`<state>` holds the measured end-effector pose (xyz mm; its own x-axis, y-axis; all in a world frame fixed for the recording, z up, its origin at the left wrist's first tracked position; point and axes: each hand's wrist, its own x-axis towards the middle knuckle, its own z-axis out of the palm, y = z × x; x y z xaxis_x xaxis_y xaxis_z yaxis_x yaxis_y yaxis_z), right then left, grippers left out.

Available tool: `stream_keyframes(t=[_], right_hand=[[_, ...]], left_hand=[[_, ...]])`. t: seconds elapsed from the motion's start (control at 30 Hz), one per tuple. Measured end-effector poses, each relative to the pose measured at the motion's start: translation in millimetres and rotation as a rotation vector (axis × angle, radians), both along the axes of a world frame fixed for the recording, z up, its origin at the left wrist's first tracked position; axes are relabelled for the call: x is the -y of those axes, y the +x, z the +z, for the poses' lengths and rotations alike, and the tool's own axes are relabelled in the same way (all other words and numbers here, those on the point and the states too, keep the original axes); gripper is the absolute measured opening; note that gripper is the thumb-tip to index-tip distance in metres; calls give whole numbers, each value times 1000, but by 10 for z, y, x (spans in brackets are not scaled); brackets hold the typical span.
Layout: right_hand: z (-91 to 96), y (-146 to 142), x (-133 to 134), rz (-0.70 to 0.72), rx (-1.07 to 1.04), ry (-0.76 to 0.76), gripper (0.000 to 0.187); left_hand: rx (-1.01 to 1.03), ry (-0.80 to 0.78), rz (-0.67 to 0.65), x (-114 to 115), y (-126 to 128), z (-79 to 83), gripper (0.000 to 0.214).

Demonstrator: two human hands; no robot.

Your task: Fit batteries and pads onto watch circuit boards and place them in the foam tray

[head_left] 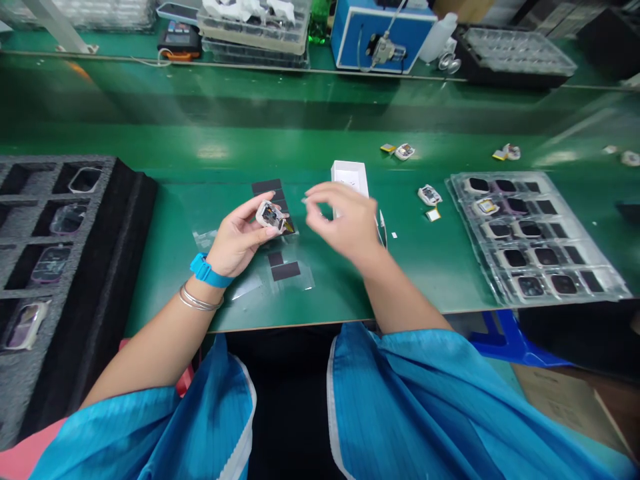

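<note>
My left hand grips an opened white watch case between thumb and fingers, its inner parts facing up. To its right, apart from the case, my right hand is raised with thumb and forefinger pinched. A tiny pale bit shows at those fingertips, too small and blurred to name. Under the left hand lie black adhesive pieces on a clear sheet, with more black strips nearer the table edge. Partly behind the right hand stands a white box, and a thin tweezers-like tool lies beside the wrist.
A black foam tray with watch cases fills the left side. Clear plastic trays of watch parts lie at right. Opened cases with batteries sit between. A shelf at the back carries a blue box and stacked trays.
</note>
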<state>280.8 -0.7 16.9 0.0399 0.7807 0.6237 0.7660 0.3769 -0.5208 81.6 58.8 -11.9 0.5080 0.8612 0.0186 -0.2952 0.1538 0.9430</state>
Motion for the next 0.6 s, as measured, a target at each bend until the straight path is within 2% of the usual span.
stream_keyframes(t=[0.13,0.2,0.23,0.3,0.37,0.47,0.53,0.6], right_hand=[[23,677,-19,-301,60,-265,17],[-34,837,-49,-350,78,-349,18],[-61,828,-62,-339,60,-335,19],[-89,638,-75,-246,-51,-253,19],[-91,306,-68,-85,-236,-215,14],[-100,-156,-30,115,-471,-293,7],[-127,-309,-6,149,-524,-307,5],[-158,-341,5,138,-537,-301,3]], left_hand=[[49,-73,-78,-12,-25,10,58],[60,-87,-86,-14,-28,10,55],[62,-92,-89,-13,-28,11,54],[66,-90,-98,-11,-31,13,53],[63,-68,-113,-10,-38,11,53],[39,-15,-127,-16,-48,-4,55],[26,2,-123,-20,-47,-17,56],[23,1,-119,-21,-41,-25,57]])
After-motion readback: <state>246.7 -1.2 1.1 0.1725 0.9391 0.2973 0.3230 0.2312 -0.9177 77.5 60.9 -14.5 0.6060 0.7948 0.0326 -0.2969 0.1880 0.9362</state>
